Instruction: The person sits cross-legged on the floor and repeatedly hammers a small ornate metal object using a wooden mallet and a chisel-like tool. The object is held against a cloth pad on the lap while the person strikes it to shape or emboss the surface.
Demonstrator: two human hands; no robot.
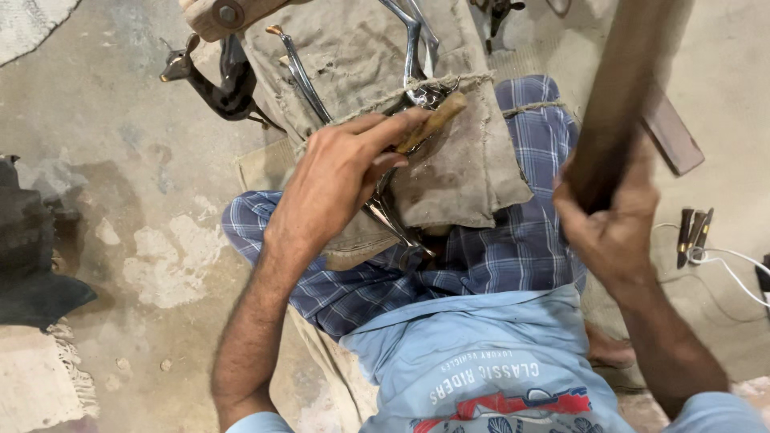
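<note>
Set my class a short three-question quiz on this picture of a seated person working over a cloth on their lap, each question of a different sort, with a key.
1. True or false: the left hand presses a short wooden-handled tool against shiny metal rods lying on a grey cloth.
2. What does the right hand hold? A) a coil of white cable B) a long dark wooden bar C) nothing
3. Fill in: the small dark-handled tools lie on the floor beside a white ____.

Key: 1 true; 2 B; 3 cable.
</note>
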